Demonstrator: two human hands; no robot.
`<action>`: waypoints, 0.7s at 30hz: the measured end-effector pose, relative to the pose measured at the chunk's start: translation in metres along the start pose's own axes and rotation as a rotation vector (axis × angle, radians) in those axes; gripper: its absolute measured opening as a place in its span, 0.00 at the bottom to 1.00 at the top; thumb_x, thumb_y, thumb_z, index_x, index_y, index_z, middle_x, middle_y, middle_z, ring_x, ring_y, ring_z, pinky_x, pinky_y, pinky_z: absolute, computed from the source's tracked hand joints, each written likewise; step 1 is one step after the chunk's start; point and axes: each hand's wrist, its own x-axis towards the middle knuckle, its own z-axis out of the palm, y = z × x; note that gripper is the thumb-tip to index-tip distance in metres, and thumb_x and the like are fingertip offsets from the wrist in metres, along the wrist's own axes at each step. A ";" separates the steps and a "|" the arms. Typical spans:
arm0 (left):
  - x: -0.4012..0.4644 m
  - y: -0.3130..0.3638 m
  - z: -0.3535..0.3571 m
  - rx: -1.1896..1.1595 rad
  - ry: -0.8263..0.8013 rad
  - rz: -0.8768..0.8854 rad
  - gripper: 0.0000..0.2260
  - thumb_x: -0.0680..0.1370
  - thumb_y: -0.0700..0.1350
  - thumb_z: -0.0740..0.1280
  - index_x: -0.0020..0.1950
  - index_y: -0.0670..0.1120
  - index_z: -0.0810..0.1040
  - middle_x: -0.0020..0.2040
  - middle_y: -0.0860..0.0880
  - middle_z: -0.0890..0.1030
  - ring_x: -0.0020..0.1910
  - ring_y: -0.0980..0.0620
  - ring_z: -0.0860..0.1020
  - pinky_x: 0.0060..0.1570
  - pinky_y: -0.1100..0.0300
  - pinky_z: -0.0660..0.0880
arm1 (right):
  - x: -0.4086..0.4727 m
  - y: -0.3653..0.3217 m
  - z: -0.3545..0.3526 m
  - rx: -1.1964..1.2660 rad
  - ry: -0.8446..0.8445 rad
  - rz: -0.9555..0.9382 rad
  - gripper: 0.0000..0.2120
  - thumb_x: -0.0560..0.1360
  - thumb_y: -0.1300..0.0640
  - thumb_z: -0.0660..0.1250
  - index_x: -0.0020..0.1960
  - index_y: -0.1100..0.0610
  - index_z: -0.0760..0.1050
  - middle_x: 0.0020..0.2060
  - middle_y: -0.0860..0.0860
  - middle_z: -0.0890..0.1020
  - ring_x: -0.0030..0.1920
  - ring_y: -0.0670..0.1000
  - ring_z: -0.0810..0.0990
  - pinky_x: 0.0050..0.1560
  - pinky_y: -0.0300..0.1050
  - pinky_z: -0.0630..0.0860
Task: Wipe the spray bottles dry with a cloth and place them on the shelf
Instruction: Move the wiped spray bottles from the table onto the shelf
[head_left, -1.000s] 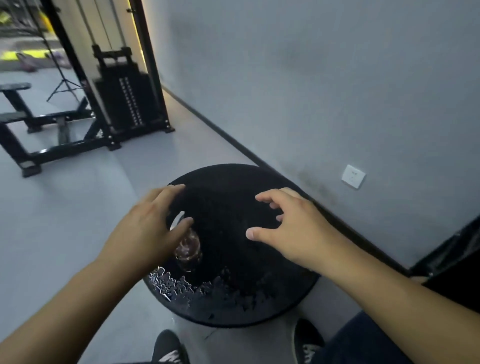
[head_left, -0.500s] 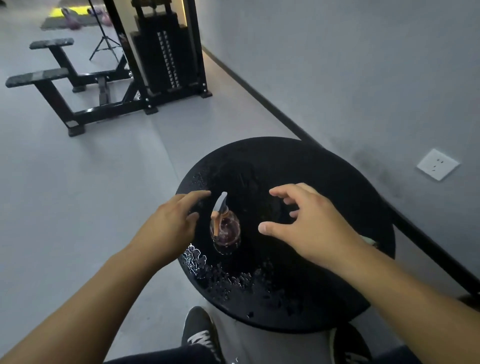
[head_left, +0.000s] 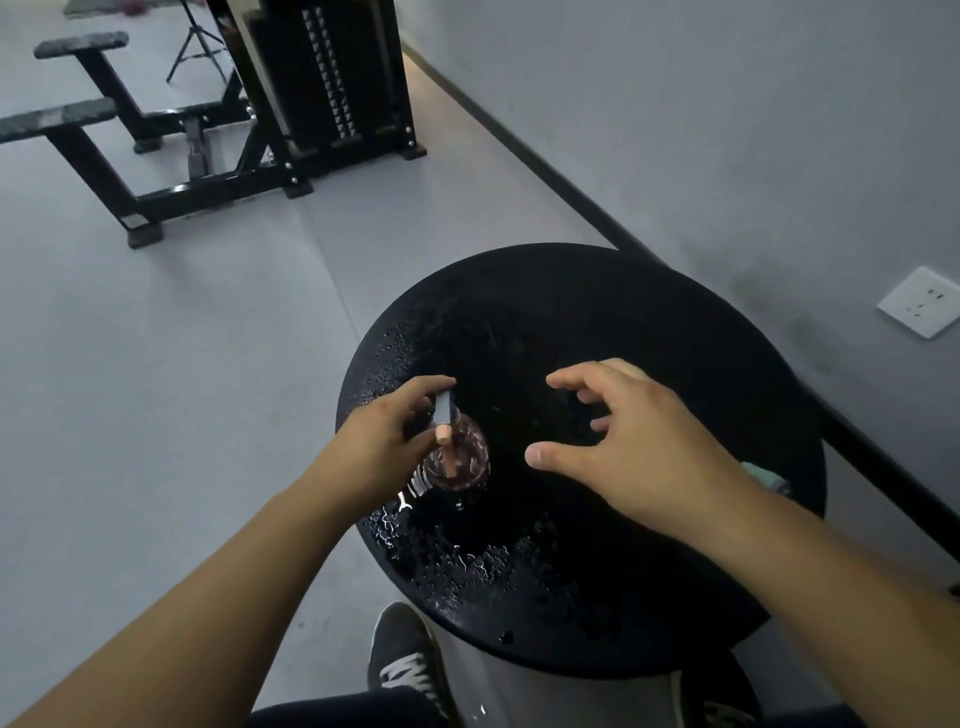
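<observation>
Bottle: wet, unwiped, on tabletop.
Left hand: fingers closing on its sprayer, grip uncertain.
Right hand: fingers spread, empty.
Left: wiping, shelving.

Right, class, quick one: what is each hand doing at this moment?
Left hand: fingers curled round the head of the spray bottle, gripping it.
Right hand: open, fingers spread above the round black table, holding nothing.

Left hand grips spray bottle head, bottle upright near left edge of wet round black table. Right hand hovers spread over table centre, fingers curled, holding nothing.
</observation>
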 end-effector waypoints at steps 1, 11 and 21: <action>0.001 0.000 0.003 -0.021 -0.002 -0.010 0.22 0.84 0.48 0.70 0.73 0.69 0.71 0.68 0.53 0.82 0.65 0.51 0.82 0.61 0.52 0.79 | -0.001 0.002 -0.001 0.000 0.000 0.002 0.32 0.70 0.40 0.78 0.71 0.38 0.70 0.58 0.33 0.67 0.61 0.39 0.73 0.59 0.39 0.73; 0.004 0.006 0.027 -0.199 0.140 0.000 0.20 0.83 0.44 0.72 0.69 0.67 0.78 0.61 0.54 0.86 0.61 0.56 0.83 0.58 0.60 0.76 | -0.007 0.011 -0.013 0.005 0.013 0.015 0.31 0.70 0.39 0.77 0.71 0.38 0.71 0.58 0.33 0.67 0.61 0.40 0.73 0.57 0.39 0.72; 0.011 0.045 0.013 -0.258 0.326 0.081 0.21 0.83 0.45 0.71 0.71 0.67 0.78 0.56 0.58 0.88 0.60 0.65 0.83 0.49 0.77 0.74 | -0.015 0.028 -0.032 -0.007 0.065 0.047 0.32 0.70 0.39 0.78 0.70 0.38 0.71 0.59 0.34 0.68 0.61 0.41 0.74 0.56 0.39 0.72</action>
